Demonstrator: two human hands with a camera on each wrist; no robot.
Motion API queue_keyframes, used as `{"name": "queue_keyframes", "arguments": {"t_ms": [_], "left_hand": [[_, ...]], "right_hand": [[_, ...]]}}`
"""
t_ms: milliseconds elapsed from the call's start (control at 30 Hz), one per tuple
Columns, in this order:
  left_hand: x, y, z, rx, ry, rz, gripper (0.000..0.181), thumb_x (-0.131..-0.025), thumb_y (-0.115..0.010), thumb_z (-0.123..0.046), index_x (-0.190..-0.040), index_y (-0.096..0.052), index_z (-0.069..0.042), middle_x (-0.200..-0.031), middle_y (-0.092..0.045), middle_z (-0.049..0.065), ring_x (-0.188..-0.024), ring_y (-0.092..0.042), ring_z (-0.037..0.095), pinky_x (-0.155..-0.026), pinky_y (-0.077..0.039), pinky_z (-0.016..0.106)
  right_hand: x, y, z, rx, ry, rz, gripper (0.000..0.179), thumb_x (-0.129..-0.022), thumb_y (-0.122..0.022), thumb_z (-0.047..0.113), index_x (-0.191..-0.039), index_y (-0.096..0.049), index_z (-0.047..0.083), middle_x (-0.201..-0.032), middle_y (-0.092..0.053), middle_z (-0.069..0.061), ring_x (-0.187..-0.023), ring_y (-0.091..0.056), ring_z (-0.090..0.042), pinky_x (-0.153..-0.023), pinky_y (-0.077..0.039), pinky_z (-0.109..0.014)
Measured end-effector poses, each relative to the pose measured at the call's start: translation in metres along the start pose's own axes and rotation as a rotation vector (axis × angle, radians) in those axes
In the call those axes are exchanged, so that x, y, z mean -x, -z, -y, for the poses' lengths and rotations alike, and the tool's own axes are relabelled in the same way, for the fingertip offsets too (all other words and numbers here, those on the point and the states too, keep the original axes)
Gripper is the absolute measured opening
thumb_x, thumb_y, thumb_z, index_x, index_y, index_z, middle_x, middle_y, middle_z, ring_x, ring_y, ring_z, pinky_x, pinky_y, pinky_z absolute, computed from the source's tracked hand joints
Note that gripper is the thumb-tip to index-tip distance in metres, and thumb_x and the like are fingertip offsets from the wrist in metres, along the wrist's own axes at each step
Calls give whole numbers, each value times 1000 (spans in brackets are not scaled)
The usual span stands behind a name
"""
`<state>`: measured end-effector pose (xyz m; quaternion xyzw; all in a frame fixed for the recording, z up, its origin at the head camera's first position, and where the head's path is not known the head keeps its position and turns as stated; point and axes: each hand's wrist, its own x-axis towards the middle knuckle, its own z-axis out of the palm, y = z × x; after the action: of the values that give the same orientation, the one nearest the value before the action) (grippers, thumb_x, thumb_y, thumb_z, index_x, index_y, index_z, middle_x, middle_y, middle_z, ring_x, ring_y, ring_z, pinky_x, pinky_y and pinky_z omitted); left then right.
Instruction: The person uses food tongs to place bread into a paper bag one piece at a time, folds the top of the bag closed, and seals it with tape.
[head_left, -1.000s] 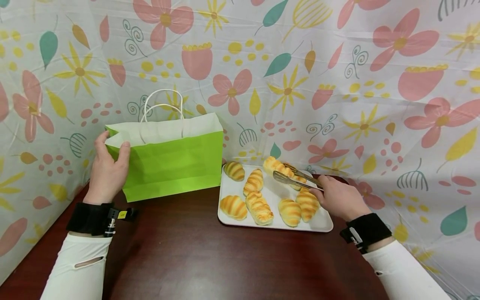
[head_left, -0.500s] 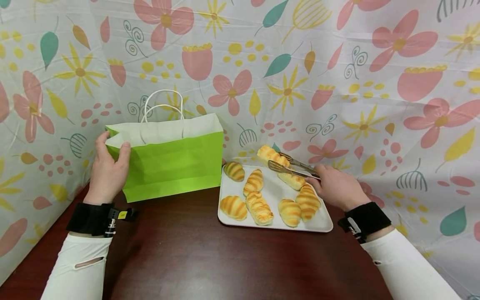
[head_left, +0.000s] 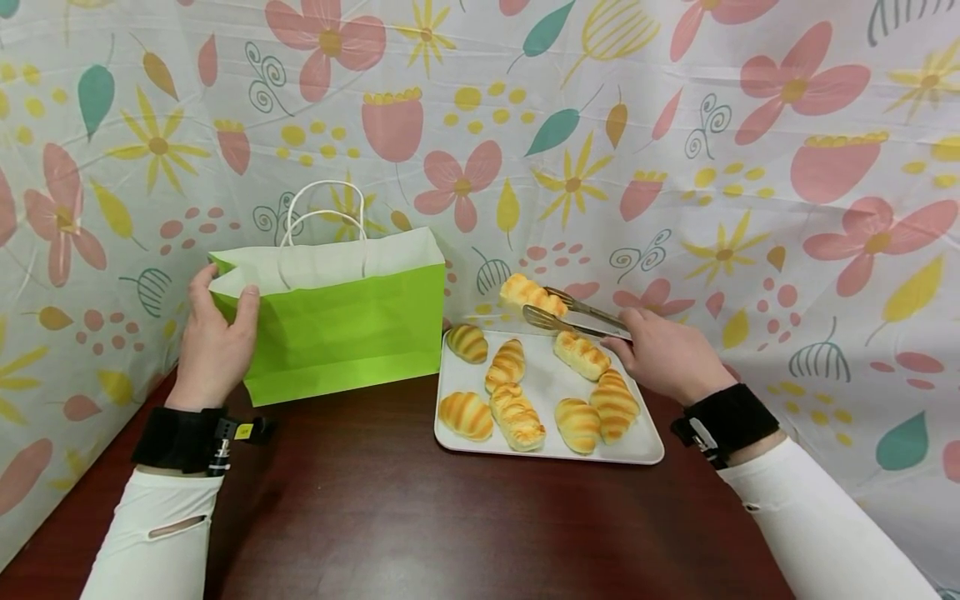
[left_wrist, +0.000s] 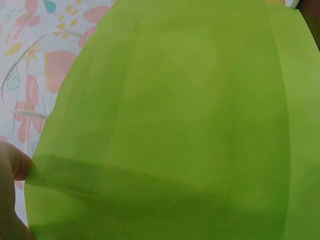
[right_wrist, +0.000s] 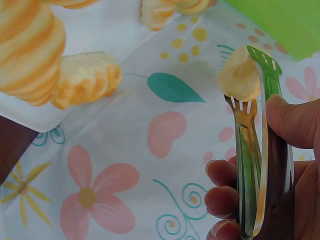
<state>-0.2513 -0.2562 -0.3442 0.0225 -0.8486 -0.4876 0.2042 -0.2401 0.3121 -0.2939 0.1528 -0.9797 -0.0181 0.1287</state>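
Observation:
My left hand (head_left: 217, 342) grips the left edge of a green paper bag (head_left: 345, 333), thumb on the front face and fingers at the side. The bag stands upright with its white inside showing at the mouth. In my right hand (head_left: 671, 354) are metal tongs (head_left: 577, 318), which pinch a long bread roll (head_left: 532, 294) by its right end. That roll hangs above the back edge of a white tray (head_left: 551, 387). In the right wrist view, the thumb and curled fingers squeeze the tongs (right_wrist: 265, 150) around the bread roll (right_wrist: 241, 75).
Several bread pieces lie on the tray, among them a long roll (head_left: 582, 355) at the back right and a striped bun (head_left: 467, 343) at the back left. The bag stands close to the tray's left side. A floral cloth (head_left: 480, 108) hangs behind the dark table (head_left: 375, 500).
The tongs have lifted the long roll off the tray's back and carried it up and to the left, uncovering another roll beneath. The left hand and bag have stayed put.

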Motion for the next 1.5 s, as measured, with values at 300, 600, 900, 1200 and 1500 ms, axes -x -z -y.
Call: {"name": "queue_keyframes", "arguments": {"t_ms": [300,600,900,1200,1500], "left_hand": [[0,-1,-1,-3,5,-1,80,-104,-36,-61,-165,2,-25,-165,-16,32,-140,-31,56,-108,-25,71],[0,0,1,-9,14,-6,80,-104,-36,-61,-165,2,-26,-162,-22,35,-137,-35,56,-107,-27,70],[0,0,0,-8,7,-15,79,-105,-37,-60,-165,1,-24,-162,-22,34,-137,-35,56,-108,-26,69],[0,-1,-1,-9,10,-7,80,-104,-37,-61,-165,1,-25,-165,-17,31,-140,-32,56,-108,-26,71],[0,-1,-1,-7,1,-18,79,-105,-37,-59,-165,0,-23,-163,-20,33,-138,-34,55,-108,-26,70]], "right_hand": [[-12,14,9,22,27,-30,34,-104,-61,40,-107,-53,7,-83,-58,-7,-68,-59,-24,-61,-49,-46],[-25,28,25,22,41,-39,34,-105,-57,43,-111,-57,10,-81,-55,-3,-61,-51,-19,-55,-45,-41],[-36,47,39,55,85,-94,33,-105,-58,42,-98,-51,10,-76,-48,-3,-60,-49,-20,-56,-44,-41],[-42,64,52,82,102,-113,35,-105,-59,42,-98,-52,9,-76,-49,-5,-64,-52,-22,-60,-48,-45],[-52,81,62,79,139,-139,36,-104,-60,40,-113,-58,5,-85,-59,-7,-68,-58,-25,-62,-50,-48]]}}
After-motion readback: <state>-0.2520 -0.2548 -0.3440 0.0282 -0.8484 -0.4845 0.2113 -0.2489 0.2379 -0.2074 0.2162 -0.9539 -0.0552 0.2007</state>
